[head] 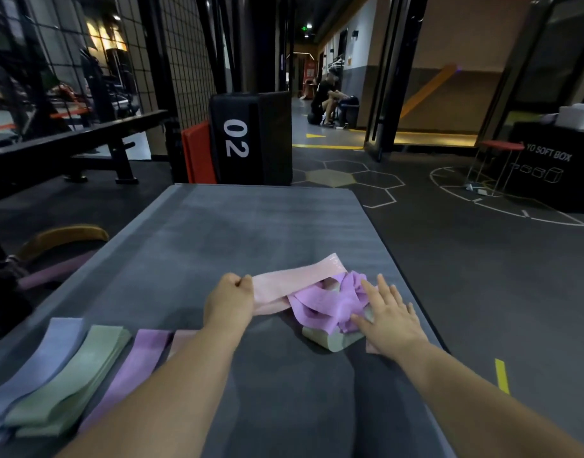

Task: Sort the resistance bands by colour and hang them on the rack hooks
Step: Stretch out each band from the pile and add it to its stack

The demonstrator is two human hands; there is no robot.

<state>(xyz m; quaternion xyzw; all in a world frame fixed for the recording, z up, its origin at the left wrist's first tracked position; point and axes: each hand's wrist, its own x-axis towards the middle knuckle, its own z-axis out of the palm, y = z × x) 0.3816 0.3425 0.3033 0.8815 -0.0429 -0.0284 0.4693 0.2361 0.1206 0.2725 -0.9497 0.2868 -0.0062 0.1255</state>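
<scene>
Pink band (293,283) in left grip (231,299), seemingly pinched

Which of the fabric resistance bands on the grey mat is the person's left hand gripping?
The pale pink fabric band. The left hand is closed on its end, while the purple bands lie tangled under the flat right hand, and others lie sorted in a row.

There is 1 view, from a camera worn on the person's head. It looks forward and steeply down onto the grey mat (251,226), which fills the lower middle of the frame and runs away from the wearer. The mat's near end sits close beneath the lens; its far edge meets the black box marked 02 (251,137). Beyond that box a corridor recedes. Wide-angle bending curves the floor lines right of the mat.
</scene>
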